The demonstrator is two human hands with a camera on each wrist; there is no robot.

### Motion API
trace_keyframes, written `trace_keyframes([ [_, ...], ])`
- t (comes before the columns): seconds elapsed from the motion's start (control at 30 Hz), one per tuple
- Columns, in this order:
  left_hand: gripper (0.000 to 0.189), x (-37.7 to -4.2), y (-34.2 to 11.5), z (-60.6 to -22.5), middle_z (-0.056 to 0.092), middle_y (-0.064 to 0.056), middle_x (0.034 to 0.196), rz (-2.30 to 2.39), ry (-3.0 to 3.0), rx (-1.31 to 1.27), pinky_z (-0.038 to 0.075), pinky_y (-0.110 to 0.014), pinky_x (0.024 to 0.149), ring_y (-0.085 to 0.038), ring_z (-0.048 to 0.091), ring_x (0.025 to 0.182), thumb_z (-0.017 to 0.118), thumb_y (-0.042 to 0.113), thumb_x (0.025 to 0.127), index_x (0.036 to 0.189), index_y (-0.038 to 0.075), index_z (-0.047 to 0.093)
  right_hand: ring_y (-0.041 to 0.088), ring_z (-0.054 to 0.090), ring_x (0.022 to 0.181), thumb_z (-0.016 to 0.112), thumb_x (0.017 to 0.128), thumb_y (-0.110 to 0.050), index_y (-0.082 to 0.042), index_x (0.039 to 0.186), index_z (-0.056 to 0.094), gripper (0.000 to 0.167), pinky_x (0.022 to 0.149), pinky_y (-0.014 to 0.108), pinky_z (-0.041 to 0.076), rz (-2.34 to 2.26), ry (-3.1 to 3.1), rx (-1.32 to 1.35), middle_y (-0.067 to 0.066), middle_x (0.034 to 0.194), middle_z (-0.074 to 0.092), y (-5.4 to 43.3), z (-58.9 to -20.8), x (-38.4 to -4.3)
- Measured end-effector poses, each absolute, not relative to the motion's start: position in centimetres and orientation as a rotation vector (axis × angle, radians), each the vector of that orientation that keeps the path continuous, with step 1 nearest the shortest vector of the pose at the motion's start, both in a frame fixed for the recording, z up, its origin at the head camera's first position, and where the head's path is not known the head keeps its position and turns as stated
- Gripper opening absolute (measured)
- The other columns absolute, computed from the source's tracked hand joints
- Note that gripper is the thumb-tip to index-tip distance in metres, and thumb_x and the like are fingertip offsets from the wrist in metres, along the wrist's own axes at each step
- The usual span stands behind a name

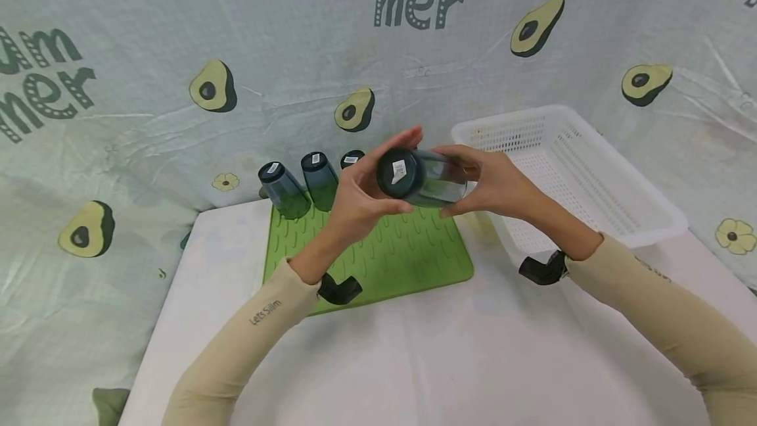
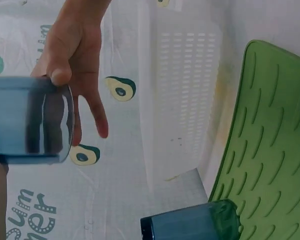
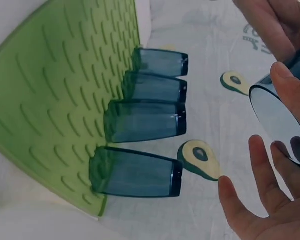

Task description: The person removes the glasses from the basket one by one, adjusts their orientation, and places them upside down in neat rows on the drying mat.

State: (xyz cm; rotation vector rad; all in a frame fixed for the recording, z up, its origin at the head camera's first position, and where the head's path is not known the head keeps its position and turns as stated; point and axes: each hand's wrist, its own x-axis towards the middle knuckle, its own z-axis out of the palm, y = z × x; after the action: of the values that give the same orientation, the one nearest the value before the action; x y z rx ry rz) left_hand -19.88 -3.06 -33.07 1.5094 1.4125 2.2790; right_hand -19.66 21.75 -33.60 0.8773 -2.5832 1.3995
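Observation:
A blue-tinted drinking glass (image 1: 439, 179) is held on its side above the mat, its dark base with a white sticker towards the left. My left hand (image 1: 358, 202) grips it near the base, fingers behind and thumb below. At the rim end, my right hand (image 1: 499, 183) holds the glass between thumb and fingers, some fingers spread out beyond the rim in the right wrist view. Several matching glasses (image 3: 145, 121) stand upside down in a row at the green mat's back edge; my left hand partly hides the row in the head view.
The ridged green drying mat (image 1: 378, 261) lies on a white-covered table (image 1: 426, 360). Behind the right forearm is a white perforated plastic basket (image 1: 627, 183). An avocado-print curtain (image 1: 284, 25) hangs along the back and sides.

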Motion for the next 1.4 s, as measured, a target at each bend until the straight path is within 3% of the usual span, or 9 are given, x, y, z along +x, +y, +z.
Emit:
trace_keyframes([
  [0.2, 0.076, -19.6, -3.3, -32.8, 0.044, -0.015, 0.157, 2.134, 1.456, 1.544, 0.048, -0.033, 0.108, -0.035, 0.033, 0.149, 0.086, 0.018, 0.079, 0.148, 0.017, 0.054, 0.031, 0.059, 0.126, 0.098, 0.066, -0.013, -0.003, 0.150, 0.047, 0.099, 0.108, 0.048, 0.048, 1.421, -2.652, 0.812, 0.014, 0.139, 0.059, 21.9, -33.7, -19.0],
  [0.4, 0.080, -18.9, -3.3, -32.4, 0.050, -0.030, 0.146, 2.047, 1.649, 1.679, 0.043, -0.050, 0.112, -0.040, 0.044, 0.141, 0.085, 0.014, 0.079, 0.142, -0.015, 0.046, 0.035, 0.052, 0.136, 0.097, 0.068, -0.015, -0.003, 0.151, 0.046, 0.098, 0.109, 0.052, 0.045, 1.397, -2.682, 0.865, 0.015, 0.147, 0.053, 22.2, -34.1, -18.8],
  [0.47, 0.082, -18.6, -3.3, -32.2, 0.049, -0.035, 0.143, 2.039, 1.673, 1.704, 0.043, -0.052, 0.111, -0.040, 0.046, 0.140, 0.086, 0.012, 0.079, 0.140, -0.021, 0.043, 0.035, 0.052, 0.135, 0.097, 0.068, -0.016, -0.003, 0.150, 0.047, 0.097, 0.110, 0.053, 0.044, 1.376, -2.682, 0.883, 0.015, 0.146, 0.055, 22.3, -34.0, -18.5],
  [0.77, 0.079, -17.9, -3.5, -32.1, 0.051, -0.040, 0.137, 2.006, 1.745, 1.750, 0.047, -0.050, 0.107, -0.036, 0.053, 0.134, 0.085, 0.016, 0.079, 0.137, -0.022, 0.046, 0.031, 0.057, 0.129, 0.094, 0.073, -0.035, -0.007, 0.153, 0.045, 0.098, 0.104, 0.054, 0.048, 0.961, -2.778, 0.935, 0.011, 0.145, 0.057, 22.3, -33.6, -17.0],
  [0.93, 0.082, -17.7, -4.1, -32.2, 0.055, -0.038, 0.134, 2.082, 1.823, 1.684, 0.051, -0.045, 0.104, -0.035, 0.057, 0.131, 0.085, 0.025, 0.080, 0.136, -0.021, 0.048, 0.025, 0.040, 0.144, 0.088, 0.079, -0.044, -0.014, 0.158, 0.036, 0.099, 0.114, 0.052, 0.039, 0.833, -2.841, 1.029, 0.002, 0.156, 0.043, 22.0, -33.6, -16.9],
  [1.03, 0.081, -17.5, -5.0, -32.5, 0.059, -0.033, 0.134, 2.136, 1.861, 1.607, 0.053, -0.040, 0.102, -0.035, 0.058, 0.130, 0.086, 0.026, 0.080, 0.137, -0.019, 0.049, 0.029, 0.027, 0.151, 0.083, 0.084, -0.047, -0.015, 0.161, 0.030, 0.099, 0.117, 0.056, 0.034, 0.653, -2.847, 1.098, 0.003, 0.162, 0.036, 22.7, -33.8, -16.1],
  [1.13, 0.079, -17.2, -6.5, -33.0, 0.063, -0.023, 0.135, 2.176, 1.924, 1.514, 0.054, -0.036, 0.100, -0.032, 0.059, 0.129, 0.086, 0.026, 0.080, 0.137, -0.016, 0.052, 0.034, 0.025, 0.152, 0.080, 0.087, -0.046, -0.011, 0.161, 0.031, 0.095, 0.116, 0.058, 0.033, 0.435, -2.764, 1.187, 0.008, 0.163, 0.034, 24.2, -34.6, -14.9],
  [1.3, 0.078, -16.9, -9.6, -33.4, 0.065, -0.016, 0.135, 2.199, 2.107, 1.339, 0.055, -0.032, 0.098, -0.029, 0.061, 0.127, 0.085, 0.028, 0.080, 0.140, -0.010, 0.054, 0.034, 0.035, 0.147, 0.079, 0.089, -0.040, -0.008, 0.155, 0.043, 0.081, 0.122, 0.039, 0.027, 0.251, -2.539, 1.220, 0.009, 0.159, 0.042, 27.1, -36.1, -13.4],
  [1.4, 0.071, -16.6, -11.4, -33.6, 0.064, -0.014, 0.136, 2.176, 2.240, 1.223, 0.055, -0.030, 0.098, -0.026, 0.062, 0.126, 0.085, 0.019, 0.082, 0.142, -0.006, 0.055, 0.031, 0.038, 0.145, 0.079, 0.089, -0.036, -0.009, 0.152, 0.047, 0.076, 0.124, 0.026, 0.017, 0.282, -2.508, 1.162, 0.008, 0.156, 0.045, 28.4, -36.6, -12.9],
])
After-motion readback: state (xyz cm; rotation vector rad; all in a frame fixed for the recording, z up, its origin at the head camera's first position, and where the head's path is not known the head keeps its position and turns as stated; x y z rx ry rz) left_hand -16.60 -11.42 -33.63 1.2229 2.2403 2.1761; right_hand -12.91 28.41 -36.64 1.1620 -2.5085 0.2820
